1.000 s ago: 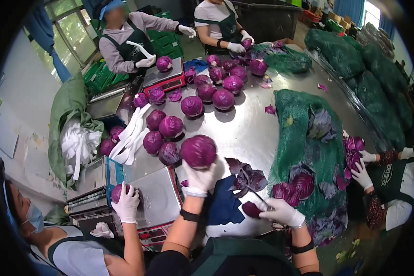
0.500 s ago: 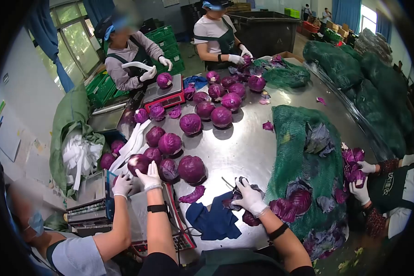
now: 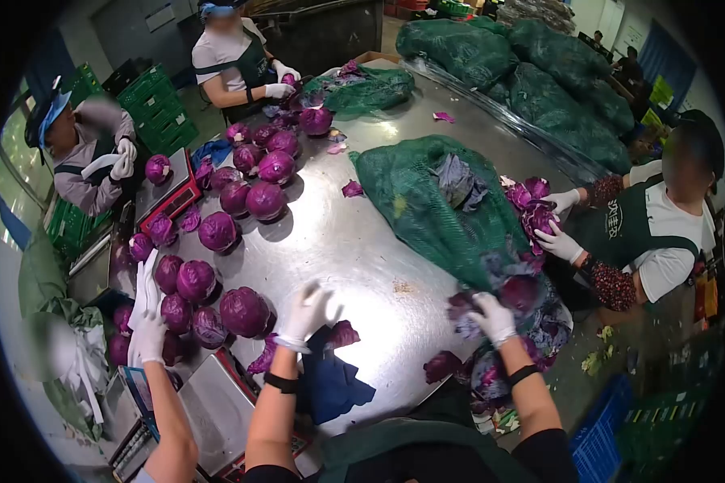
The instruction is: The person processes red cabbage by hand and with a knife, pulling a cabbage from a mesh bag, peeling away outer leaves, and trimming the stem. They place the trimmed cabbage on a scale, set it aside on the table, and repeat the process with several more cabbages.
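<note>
My left hand (image 3: 304,315), in a white glove, is over the metal table with its fingers apart and nothing in them. Below it lie a dark blue cloth (image 3: 334,382) and a loose purple leaf (image 3: 343,334). My gloved right hand (image 3: 493,319) is closed on blurred red cabbage leaves (image 3: 462,312) at the near edge of the green net bag (image 3: 419,201). Another purple leaf piece (image 3: 441,366) lies left of that wrist. A large red cabbage (image 3: 244,312) rests left of my left hand, among several others.
Scales (image 3: 217,410) stand at the left edge. A co-worker's gloved hand (image 3: 147,334) holds white strips beside them. Across the right side, another person's hands (image 3: 562,241) hold a red cabbage (image 3: 537,217). Two more people stand at the far left. Full green net bags (image 3: 540,88) lie behind.
My left hand has left the cabbage by the scale and moved right. My right hand has carried the leaves rightward to the net bag. The view has turned right.
</note>
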`<control>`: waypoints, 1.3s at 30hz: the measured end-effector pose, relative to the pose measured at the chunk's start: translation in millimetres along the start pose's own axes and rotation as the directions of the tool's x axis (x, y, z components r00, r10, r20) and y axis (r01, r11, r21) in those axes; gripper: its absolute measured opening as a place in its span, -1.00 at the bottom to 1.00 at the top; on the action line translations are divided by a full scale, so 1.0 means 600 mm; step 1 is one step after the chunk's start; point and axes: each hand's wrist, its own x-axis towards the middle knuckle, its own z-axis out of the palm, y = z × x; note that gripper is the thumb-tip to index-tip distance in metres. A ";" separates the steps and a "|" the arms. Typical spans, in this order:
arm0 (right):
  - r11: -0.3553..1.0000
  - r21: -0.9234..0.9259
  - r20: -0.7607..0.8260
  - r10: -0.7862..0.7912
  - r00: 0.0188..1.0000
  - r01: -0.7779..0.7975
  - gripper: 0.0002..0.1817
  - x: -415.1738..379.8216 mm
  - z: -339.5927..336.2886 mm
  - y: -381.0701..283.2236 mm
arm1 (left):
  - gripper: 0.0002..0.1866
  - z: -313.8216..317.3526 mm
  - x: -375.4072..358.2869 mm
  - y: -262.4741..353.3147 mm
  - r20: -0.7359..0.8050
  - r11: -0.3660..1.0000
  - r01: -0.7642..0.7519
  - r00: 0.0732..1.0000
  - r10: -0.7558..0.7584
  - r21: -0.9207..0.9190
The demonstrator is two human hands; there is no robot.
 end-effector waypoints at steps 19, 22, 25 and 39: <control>0.400 0.895 0.031 0.384 0.923 -0.196 -0.80 0.257 0.059 -0.251 | -0.52 0.083 0.004 -0.020 0.272 0.872 0.246 0.952 -0.137 -0.422; 0.743 0.665 -0.117 0.209 0.971 -0.080 -0.80 0.139 0.045 -0.223 | -0.56 0.075 0.021 -0.041 0.216 0.946 0.166 0.971 -0.107 -0.280; 0.819 0.565 -0.027 0.139 0.990 -0.100 -0.79 0.019 0.029 -0.200 | -0.57 0.096 0.031 0.021 0.202 0.996 -0.085 0.976 0.078 0.027; 0.848 0.508 0.269 0.010 0.963 -0.151 -0.69 -0.030 -0.265 -0.212 | -0.87 0.230 -0.037 0.096 0.598 0.296 -0.905 0.425 0.679 0.307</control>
